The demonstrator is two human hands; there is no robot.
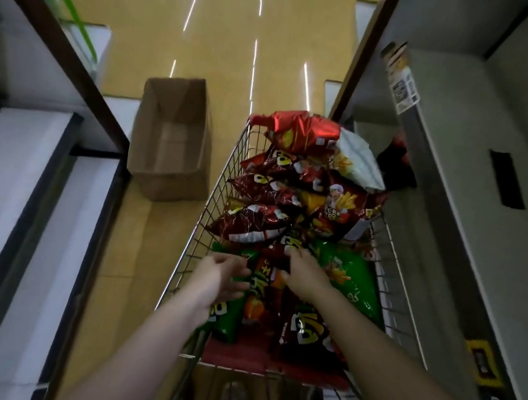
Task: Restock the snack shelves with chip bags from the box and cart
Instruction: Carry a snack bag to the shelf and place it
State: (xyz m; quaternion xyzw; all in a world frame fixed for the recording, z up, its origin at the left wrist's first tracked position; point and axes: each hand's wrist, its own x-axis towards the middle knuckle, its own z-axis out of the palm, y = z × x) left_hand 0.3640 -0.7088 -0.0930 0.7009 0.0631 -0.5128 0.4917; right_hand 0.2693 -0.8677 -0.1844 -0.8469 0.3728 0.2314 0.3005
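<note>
Head view: both hands in cart (210, 213), among chip bags. Left hand (218, 278) blurred, fingers loosely spread against green bag (223, 322); grasp not discernible. Right hand (305, 274) curled over orange bag (261, 286), seemingly gripping it. Box (171, 140) on floor, far left of cart. Shelves (460, 178) right.

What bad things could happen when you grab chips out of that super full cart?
1. The shiny red bag sits on top of the pile at the far end of the cart, so tugging bags below might tip it out.
2. Both the left hand and right hand are pulling at the orange bag wedged between others; it could get squashed or tear.
3. The cardboard box stands on the aisle floor, easy to trip on.
</note>
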